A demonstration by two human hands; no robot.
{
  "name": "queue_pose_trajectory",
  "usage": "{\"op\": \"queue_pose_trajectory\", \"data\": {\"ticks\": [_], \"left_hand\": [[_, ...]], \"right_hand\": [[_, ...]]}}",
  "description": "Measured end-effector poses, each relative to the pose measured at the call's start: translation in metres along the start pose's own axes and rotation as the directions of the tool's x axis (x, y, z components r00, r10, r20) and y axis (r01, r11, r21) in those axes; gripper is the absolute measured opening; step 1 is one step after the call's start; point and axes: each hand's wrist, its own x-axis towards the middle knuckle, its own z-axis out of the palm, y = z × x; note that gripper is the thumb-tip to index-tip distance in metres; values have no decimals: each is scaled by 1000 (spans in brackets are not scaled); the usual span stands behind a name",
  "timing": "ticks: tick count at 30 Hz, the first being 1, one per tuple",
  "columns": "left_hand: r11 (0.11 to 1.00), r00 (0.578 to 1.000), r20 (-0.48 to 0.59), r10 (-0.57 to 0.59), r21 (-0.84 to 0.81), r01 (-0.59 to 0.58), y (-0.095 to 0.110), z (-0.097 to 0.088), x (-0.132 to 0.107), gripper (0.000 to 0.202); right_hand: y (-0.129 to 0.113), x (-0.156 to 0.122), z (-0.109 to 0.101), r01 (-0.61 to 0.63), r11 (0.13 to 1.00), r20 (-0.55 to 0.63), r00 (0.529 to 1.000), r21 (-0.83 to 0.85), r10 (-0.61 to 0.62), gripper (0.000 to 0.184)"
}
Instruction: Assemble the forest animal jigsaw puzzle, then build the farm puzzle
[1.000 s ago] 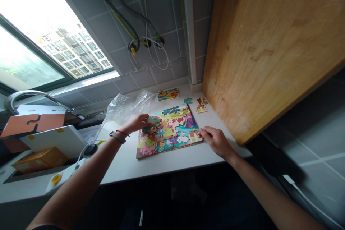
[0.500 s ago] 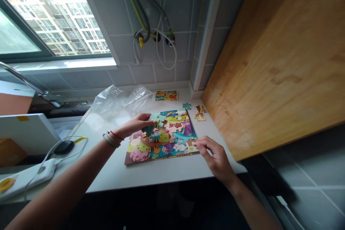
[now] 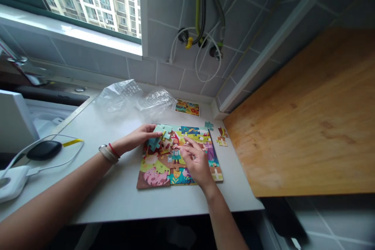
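Note:
A colourful jigsaw puzzle with farm pictures lies on the white counter. My left hand is closed on a few mint-green puzzle pieces, holding them over the puzzle's upper left part. My right hand is over the middle of the puzzle, its index finger stretched out and its fingers apart. I see no piece in it, and its fingertips are at or just above the surface. Right of the puzzle lie loose pieces: a teal one, a brown-red one and a yellowish one.
Crumpled clear plastic bags and a small picture card lie at the back of the counter. A wooden board stands to the right. At left are a black round device, a white power strip and cables.
My right hand has moved left from the puzzle's lower right corner to its middle, and its fingers have opened. The left hand keeps the mint-green pieces. The camera view has shifted.

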Motion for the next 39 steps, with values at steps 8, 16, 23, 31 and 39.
{"op": "queue_pose_trajectory", "data": {"ticks": [8, 16, 23, 31, 39], "left_hand": [[992, 991, 53, 124, -41, -122, 0, 2, 1, 44], [984, 987, -45, 155, -82, -158, -2, 5, 2, 53], [955, 942, -308, 136, -213, -207, 4, 3, 1, 55], [886, 850, -498, 171, -301, -354, -3, 6, 5, 62], [800, 850, -512, 120, -457, -389, -12, 3, 12, 60]], "right_hand": [[5, 11, 43, 15, 997, -34, 999, 71, -12, 28], [9, 3, 48, 112, 980, -162, 977, -161, -138, 23], [-9, 15, 63, -2, 817, 2, 1000, -576, 4, 46], [-23, 27, 68, -98, 733, 17, 989, -673, 148, 19], [-19, 30, 60, -16, 757, 97, 990, -653, 105, 15]]}}
